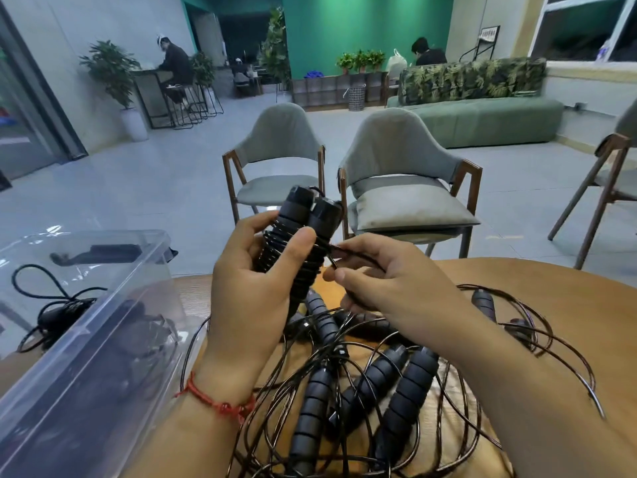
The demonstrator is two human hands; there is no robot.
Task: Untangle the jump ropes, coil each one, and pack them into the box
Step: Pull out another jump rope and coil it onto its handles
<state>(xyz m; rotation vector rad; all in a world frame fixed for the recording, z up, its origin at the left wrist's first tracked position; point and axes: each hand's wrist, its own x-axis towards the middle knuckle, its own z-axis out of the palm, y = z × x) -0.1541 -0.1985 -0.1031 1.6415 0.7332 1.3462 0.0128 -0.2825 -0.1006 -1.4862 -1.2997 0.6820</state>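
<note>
While the left hand grips the paired handles, the right hand pinches the thin cord (springy, probably slippery); the ridged handles look the surer hold.

One jump rope is up off the table. Its two black ribbed handles are pressed side by side and stand nearly upright in the left hand, with thin black cord wound tightly round their middle. The loose end of cord runs out to the right, pinched in the right hand. Below, the other jump ropes lie in a tangled heap on the wooden table, dark handles crossing among looping glossy cords. At the left sits the clear plastic box, with dark bundles showing dimly through its wall.
</note>
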